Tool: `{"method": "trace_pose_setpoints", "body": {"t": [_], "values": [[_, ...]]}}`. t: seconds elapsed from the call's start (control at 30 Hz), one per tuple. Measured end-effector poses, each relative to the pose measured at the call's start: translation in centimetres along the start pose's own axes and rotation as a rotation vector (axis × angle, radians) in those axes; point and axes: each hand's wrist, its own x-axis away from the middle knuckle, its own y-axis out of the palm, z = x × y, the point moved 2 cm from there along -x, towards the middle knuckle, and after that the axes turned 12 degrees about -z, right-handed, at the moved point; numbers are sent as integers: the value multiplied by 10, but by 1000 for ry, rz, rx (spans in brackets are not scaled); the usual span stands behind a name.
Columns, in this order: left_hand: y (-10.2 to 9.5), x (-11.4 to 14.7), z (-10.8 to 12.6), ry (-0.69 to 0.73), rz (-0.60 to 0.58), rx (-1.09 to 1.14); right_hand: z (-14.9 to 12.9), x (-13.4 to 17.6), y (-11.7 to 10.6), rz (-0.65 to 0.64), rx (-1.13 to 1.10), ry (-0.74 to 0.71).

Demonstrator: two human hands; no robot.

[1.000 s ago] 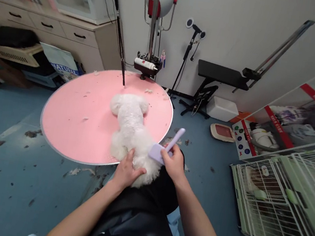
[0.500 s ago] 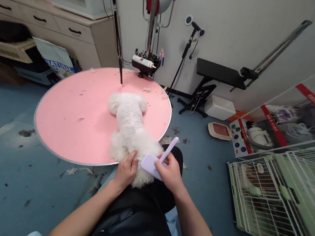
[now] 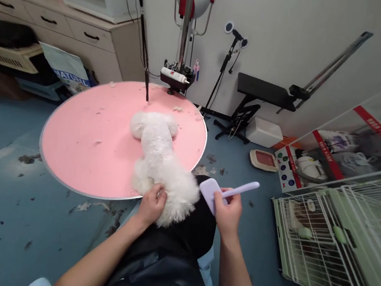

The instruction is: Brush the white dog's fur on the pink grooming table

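A fluffy white dog (image 3: pixel 157 143) lies on a round pink grooming table (image 3: pixel 79 145), its rump and hind leg hanging over the near edge toward my lap. My left hand (image 3: pixel 152 204) is closed at the dog's hindquarters, fingers pinched on the white fur. My right hand (image 3: pixel 229 212) grips a lilac slicker brush (image 3: pixel 210 193) near the joint of head and handle. The brush's back faces up and its handle points right; its bristle side is hidden. It is held just right of the dog's fluffy rear, apart from it or barely touching its outer hairs.
Behind the table stand a tool holder (image 3: pixel 175 76) with a white tube and a thin black pole (image 3: pixel 146 79). Wire cages (image 3: pixel 325 244) are at my right, a black folding stand (image 3: pixel 266 91) by the wall. Tufts of hair (image 3: pixel 28 158) litter the blue floor.
My right hand has drawn the brush rightward off the dog's rear fur, and its handle has swung flatter to the right. My left hand stays at the fur.
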Motion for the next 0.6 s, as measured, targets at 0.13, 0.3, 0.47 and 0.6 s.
{"method": "trace_pose_setpoints", "body": {"t": [0.13, 0.3, 0.47, 0.6], "values": [[2, 0, -2, 32, -27, -9, -17, -8, 21, -318, -89, -50], [2, 1, -3, 35, -41, -51, -35, -15, 21, -65, -16, -160], [6, 0, 0, 27, -46, -115, -54, -13, 20, -219, 248, -248], [6, -2, 2, 31, -64, -137, -60, -13, 20, -257, 230, -324]]}}
